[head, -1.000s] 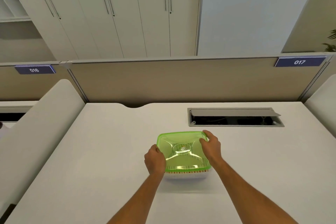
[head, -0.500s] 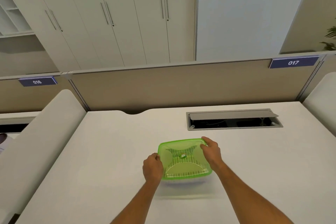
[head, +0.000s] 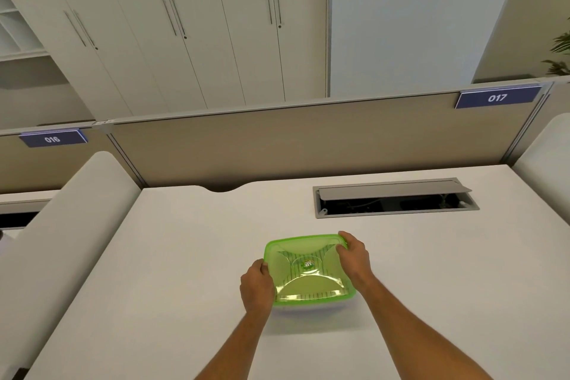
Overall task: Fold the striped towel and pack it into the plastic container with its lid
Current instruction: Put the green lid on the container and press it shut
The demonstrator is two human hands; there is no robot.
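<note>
Green lid point(head: 308, 268) sits on container point(head: 311, 309) mid worktop point(head: 154, 271), near side of cable hatch point(head: 394, 197). Left hand point(head: 256, 285) clamped on lid's left edge, right hand point(head: 354, 257) on far right corner. Striped towel point(head: 303, 257) visible through lid. Judgement: press corners evenly until rim seats all round. Lid translucent, glossy, embossed, rounded corners; worktop matte white.

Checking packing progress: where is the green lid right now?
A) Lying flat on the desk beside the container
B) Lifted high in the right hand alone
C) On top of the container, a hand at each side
C: the green lid sits on the container, left hand and right hand gripping its sides.
</note>
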